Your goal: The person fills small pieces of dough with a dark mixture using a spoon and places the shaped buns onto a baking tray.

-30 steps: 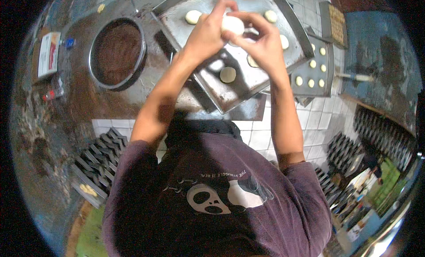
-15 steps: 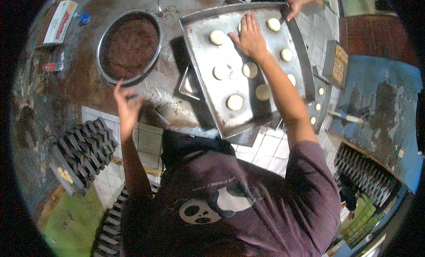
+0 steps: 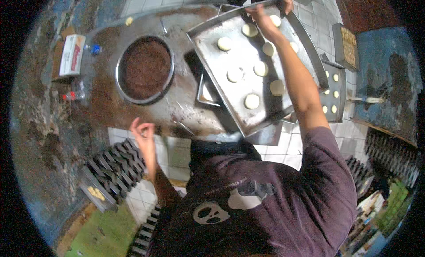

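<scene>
A large metal baking tray [image 3: 208, 51] tilts across the work table, with several pale, flattened dough rounds [image 3: 252, 101] spaced over it. My right hand [image 3: 264, 23] is over the tray's far edge, beside a dough round [image 3: 249, 30]; it is blurred, its fingers stretched out with nothing visible in them. Another person's hand [image 3: 286, 2] grips the tray's far right corner. My left hand [image 3: 145, 137] hovers at the table's near edge, fingers loosely curled and apart, holding nothing I can see. Nearest to it is a round pan [image 3: 118, 75] of dark brown, crumbly filling [image 3: 146, 67].
Another tray [image 3: 206, 100] lies partly beneath the large one. A carton [image 3: 72, 55], a blue cap [image 3: 96, 49] and a clear bottle [image 3: 79, 92] stand at left. Stacked metal trays [image 3: 113, 168] rise near my left arm. At right are a tray of dough pieces [image 3: 337, 86] and a filled box [image 3: 345, 47].
My right hand has lifted off a dough round and shifted toward the tray's far edge, uncovering that round. My left hand has drawn back from the round pan's rim. The view has shifted.
</scene>
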The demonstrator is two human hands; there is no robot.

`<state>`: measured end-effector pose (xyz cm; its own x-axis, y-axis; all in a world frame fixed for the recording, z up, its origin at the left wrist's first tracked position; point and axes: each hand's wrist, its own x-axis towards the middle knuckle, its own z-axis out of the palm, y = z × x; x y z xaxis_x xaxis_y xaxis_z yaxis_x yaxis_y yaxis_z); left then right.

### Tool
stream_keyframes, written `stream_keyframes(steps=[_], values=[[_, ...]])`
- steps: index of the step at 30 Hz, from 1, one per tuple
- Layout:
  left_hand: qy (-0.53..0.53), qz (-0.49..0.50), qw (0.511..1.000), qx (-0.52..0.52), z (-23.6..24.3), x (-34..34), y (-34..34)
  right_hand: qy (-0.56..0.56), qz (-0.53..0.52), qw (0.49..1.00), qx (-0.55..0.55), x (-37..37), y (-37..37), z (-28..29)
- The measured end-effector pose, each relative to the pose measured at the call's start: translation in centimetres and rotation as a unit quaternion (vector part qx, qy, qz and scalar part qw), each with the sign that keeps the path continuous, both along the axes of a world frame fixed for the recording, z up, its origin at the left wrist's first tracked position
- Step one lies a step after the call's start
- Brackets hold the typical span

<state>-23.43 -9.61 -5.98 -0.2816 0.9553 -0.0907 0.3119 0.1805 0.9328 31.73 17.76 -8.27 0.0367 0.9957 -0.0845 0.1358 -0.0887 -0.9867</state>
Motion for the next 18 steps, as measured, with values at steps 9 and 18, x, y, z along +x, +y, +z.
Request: stream_keyframes(steps=[9,18], values=[[0.087,-0.231,0.965,-0.086,-0.6,13.0,2.9,0.355,0.226,0.907,0.020,7.3,-26.1,16.0],[0.087,-0.337,0.930,-0.115,2.7,17.6,3.8,-0.260,0.094,0.958,-0.076,-3.2,-29.5,6.5]])
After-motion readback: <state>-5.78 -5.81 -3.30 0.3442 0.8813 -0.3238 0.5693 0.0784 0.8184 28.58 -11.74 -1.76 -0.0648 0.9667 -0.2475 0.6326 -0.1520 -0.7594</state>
